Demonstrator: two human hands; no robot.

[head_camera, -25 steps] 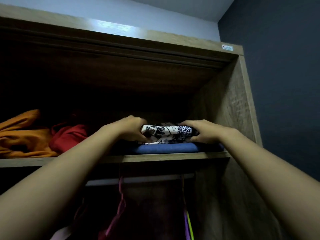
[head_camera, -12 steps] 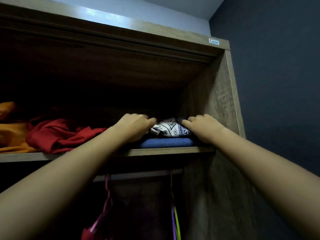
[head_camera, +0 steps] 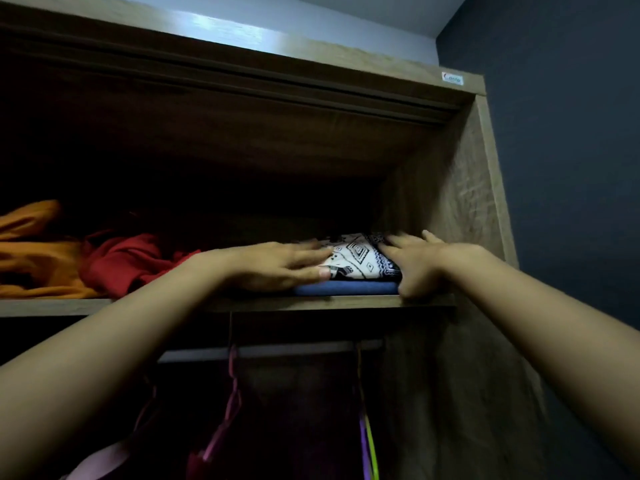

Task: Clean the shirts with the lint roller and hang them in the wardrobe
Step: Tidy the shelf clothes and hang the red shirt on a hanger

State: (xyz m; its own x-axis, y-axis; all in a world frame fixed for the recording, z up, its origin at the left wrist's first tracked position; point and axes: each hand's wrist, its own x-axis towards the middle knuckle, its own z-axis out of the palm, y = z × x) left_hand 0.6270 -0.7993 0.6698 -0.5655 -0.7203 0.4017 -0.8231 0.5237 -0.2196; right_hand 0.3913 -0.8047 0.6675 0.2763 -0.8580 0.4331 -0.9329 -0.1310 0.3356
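Observation:
A folded white shirt with black patterns (head_camera: 360,259) lies on a folded blue garment (head_camera: 346,288) at the right end of the wardrobe's top shelf (head_camera: 329,302). My left hand (head_camera: 277,266) lies flat with fingers spread on the shirt's left side. Against the shirt's right side rests my right hand (head_camera: 414,261), fingers spread and thumb down by the blue garment. Neither hand grips anything. The lint roller is not in view.
A red garment (head_camera: 128,263) and an orange one (head_camera: 34,251) lie crumpled on the shelf's left. Below the shelf a hanging rail (head_camera: 277,349) carries pink (head_camera: 230,403), purple and green hangers (head_camera: 367,441). The wardrobe's wooden side wall (head_camera: 460,216) stands right beside my right hand.
Both hands have opened from a curled grip on the patterned shirt to flat, spread fingers resting on it. The shirt now sits further back on the blue garment.

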